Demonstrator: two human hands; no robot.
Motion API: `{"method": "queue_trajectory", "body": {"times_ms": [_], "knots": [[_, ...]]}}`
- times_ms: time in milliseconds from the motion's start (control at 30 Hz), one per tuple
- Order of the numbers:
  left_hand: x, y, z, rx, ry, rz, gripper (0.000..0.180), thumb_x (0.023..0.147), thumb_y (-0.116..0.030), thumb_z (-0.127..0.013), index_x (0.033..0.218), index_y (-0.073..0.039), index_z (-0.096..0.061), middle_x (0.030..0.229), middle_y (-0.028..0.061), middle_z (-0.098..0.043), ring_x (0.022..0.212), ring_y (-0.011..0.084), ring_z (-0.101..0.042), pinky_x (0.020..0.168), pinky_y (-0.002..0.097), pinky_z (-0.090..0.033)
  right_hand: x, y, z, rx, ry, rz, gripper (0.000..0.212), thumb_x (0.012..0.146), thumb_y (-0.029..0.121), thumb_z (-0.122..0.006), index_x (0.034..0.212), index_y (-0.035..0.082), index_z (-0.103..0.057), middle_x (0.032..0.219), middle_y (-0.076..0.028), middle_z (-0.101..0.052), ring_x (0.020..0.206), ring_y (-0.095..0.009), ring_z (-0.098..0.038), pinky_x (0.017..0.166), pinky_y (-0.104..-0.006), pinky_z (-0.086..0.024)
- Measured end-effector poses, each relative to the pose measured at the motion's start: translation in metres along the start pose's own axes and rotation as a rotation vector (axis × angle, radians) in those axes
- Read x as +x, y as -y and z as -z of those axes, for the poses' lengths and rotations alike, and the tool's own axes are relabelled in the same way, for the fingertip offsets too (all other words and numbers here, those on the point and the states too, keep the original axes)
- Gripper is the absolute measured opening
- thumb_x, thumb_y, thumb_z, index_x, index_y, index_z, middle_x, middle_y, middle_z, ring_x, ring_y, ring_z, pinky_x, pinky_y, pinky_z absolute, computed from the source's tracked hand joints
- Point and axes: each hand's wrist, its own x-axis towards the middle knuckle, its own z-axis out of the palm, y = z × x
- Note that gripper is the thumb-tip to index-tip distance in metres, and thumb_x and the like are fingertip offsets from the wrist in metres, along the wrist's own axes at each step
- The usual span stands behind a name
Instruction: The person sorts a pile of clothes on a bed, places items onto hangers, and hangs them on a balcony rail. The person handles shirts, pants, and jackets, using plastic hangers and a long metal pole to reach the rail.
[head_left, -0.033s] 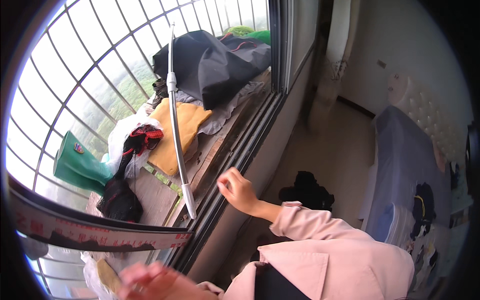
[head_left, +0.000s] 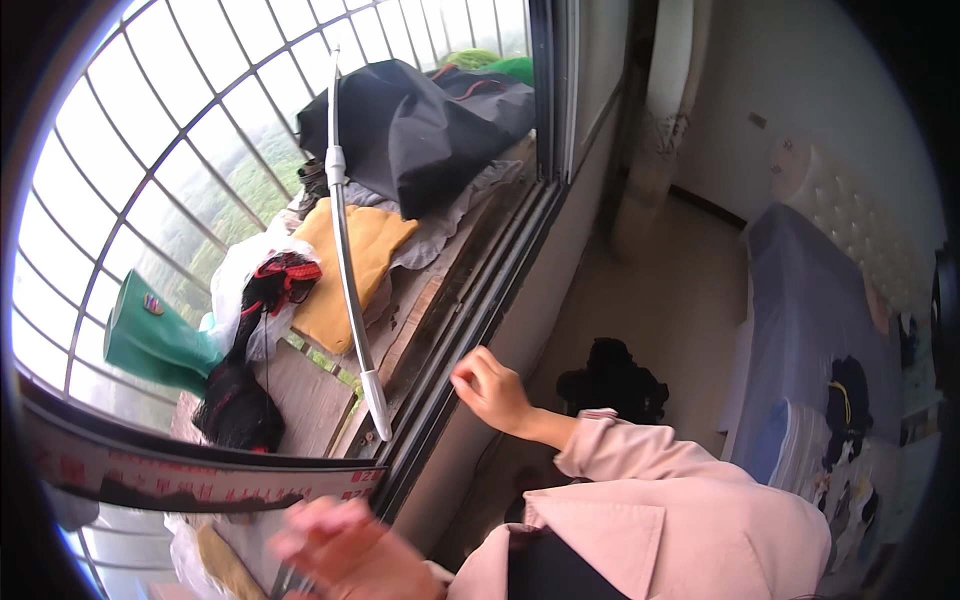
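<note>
My right hand is held above the dark window track, its fingers curled in and nothing visible in them. Below it in the picture, my left hand is blurred, with its fingers partly stretched and no object showing in it. The left hand is near the end of a dark-framed window sash, which carries a pale strip with red print; whether they touch I cannot tell. A silver pole with white end sleeves slants across the ledge, its lower end left of my right hand.
Beyond the track, a wooden ledge holds a yellow folded pad, a black sheet, a green boot and a black mesh bag. Metal bars enclose it. Indoors are a bed and a black bundle.
My left hand has moved right and up, nearer the end of the sash. My right hand has shifted slightly right and down, still curled. The view has tilted a little.
</note>
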Motion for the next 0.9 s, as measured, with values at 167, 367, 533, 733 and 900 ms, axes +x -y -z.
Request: {"method": "queue_trajectory", "body": {"times_ms": [167, 367, 533, 733, 900], "knots": [[-0.056, 0.114, 0.058, 0.498, 0.422, 0.902, 0.006, 0.076, 0.0, -0.059, 0.076, -0.001, -0.053, 0.091, 0.0091, -0.054, 0.077, 0.0113, -0.052, 0.066, 0.0216, -0.043, -0.114, -0.077, 0.086, -0.368, 0.429, -0.659, 0.017, 0.081, 0.024, -0.054, 0.085, 0.007, -0.053, 0.074, -0.008, -0.057, 0.067, -0.029, -0.058, 0.06, -0.0395, -0.046], [-0.141, 0.217, 0.093, 0.843, 0.905, 1.022, 0.03, 0.082, -0.016, -0.058, 0.11, -0.006, -0.056, 0.101, 0.0123, -0.058, 0.083, 0.0173, -0.057, 0.073, 0.0247, -0.046, -0.262, -0.163, 0.164, -0.333, 0.186, -1.317, 0.036, 0.079, 0.017, -0.056, 0.114, 0.011, -0.049, 0.081, -0.014, -0.061, 0.067, -0.024, -0.058, 0.064, -0.0336, -0.046], [-0.175, 0.246, 0.119, 0.925, 0.924, 1.313, 0.04, 0.083, -0.02, -0.058, 0.119, -0.006, -0.049, 0.107, 0.0142, -0.056, 0.086, 0.0184, -0.059, 0.075, 0.0271, -0.047, -0.331, -0.243, 0.183, -0.467, 0.11, -1.561, 0.044, 0.079, 0.023, -0.057, 0.12, 0.013, -0.044, 0.087, -0.015, -0.062, 0.048, -0.021, -0.056, 0.058, -0.032, -0.047], [-0.204, 0.266, 0.135, 1.005, 0.817, 1.433, 0.04, 0.083, -0.02, -0.058, 0.117, -0.002, -0.049, 0.107, 0.0146, -0.056, 0.093, 0.0183, -0.056, 0.079, 0.0271, -0.045, -0.318, -0.359, 0.199, -0.307, -0.198, -1.626, 0.082, 0.071, 0.037, -0.066, 0.135, 0.03, -0.016, 0.123, -0.028, -0.037, 0.107, -0.04, -0.046, 0.087, -0.0424, -0.041], [-0.223, 0.277, 0.139, 1.07, 0.755, 1.574, 0.039, 0.084, -0.019, -0.057, 0.116, 0.002, -0.048, 0.109, 0.0143, -0.056, 0.096, 0.0186, -0.055, 0.082, 0.0276, -0.044, -0.285, -0.396, 0.186, -0.379, -0.026, -1.75, 0.071, 0.07, 0.03, -0.068, 0.128, 0.027, -0.028, 0.121, -0.027, -0.037, 0.105, -0.042, -0.047, 0.084, -0.0434, -0.043]]}}
